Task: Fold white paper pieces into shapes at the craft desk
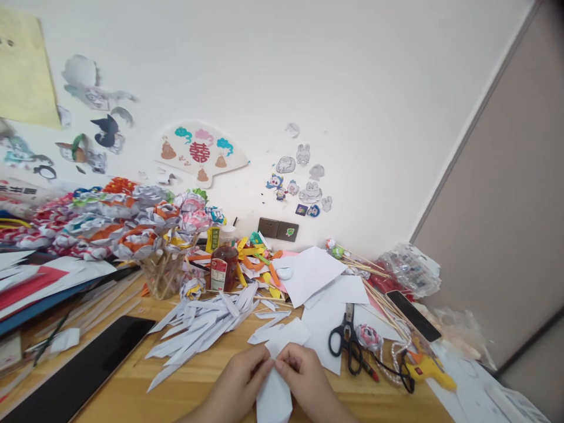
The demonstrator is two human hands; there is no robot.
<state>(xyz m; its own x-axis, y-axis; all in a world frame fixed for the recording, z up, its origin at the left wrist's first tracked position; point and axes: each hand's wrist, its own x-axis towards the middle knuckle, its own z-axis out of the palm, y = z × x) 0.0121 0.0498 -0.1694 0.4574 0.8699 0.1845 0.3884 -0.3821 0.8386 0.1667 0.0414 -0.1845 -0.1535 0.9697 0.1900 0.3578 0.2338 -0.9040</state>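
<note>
At the bottom middle of the view, my left hand (pixel 240 382) and my right hand (pixel 308 379) meet over a folded white paper piece (pixel 274 395) on the wooden table (pixel 194 388). Both hands pinch the paper's upper part with fingers pressed together. The paper's pointed lower end hangs toward me between the wrists. A pile of several folded white paper strips (pixel 207 323) lies just beyond my left hand.
Black-handled scissors (pixel 346 341) and a yellow glue gun (pixel 429 371) lie to the right, near a black phone (pixel 412 314) and wooden skewers (pixel 379 296). A jar of paper flowers (pixel 163 258) stands at the left. A dark board (pixel 83 367) lies front left. White sheets (pixel 317 276) lie behind.
</note>
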